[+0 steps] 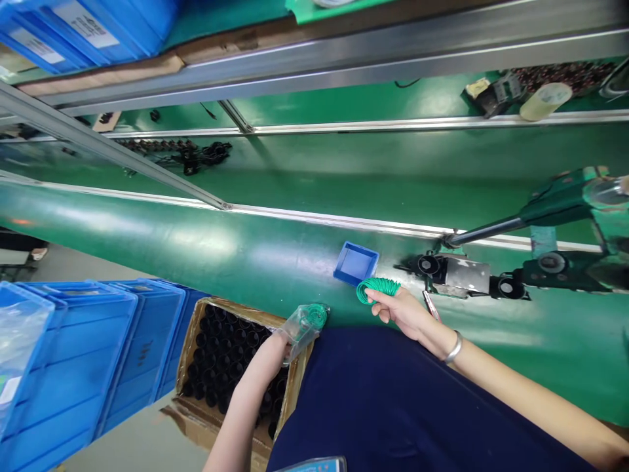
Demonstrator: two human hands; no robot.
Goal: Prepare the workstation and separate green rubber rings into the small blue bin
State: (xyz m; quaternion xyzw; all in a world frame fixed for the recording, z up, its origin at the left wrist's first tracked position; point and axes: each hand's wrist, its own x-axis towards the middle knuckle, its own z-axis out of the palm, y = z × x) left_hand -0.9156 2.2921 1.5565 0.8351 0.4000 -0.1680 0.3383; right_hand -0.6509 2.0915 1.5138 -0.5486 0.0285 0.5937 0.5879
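My right hand (396, 309) is closed around a green coil (382, 288), a thick bundle of thin green loops, held over the green tabletop. A silver bangle is on that wrist. In my left hand (279, 346) is a clear plastic bag (301, 333) with a similar green coil (315, 316) inside. I cannot tell whether some fingers are inside the bag. This hand is above the right part of an open cardboard box (255, 311) of black round parts (221, 347). A small blue tray (356, 263) lies just beyond the right hand.
Stacked blue crates (93, 354) stand at the left. A green lever-type machine (565, 203) is mounted at the right of the bench. Metal rails and posts (147, 154) cross the far side, with black cables (201, 156) behind. Overhead is a shelf edge (344, 62) bearing blue bins (93, 29).
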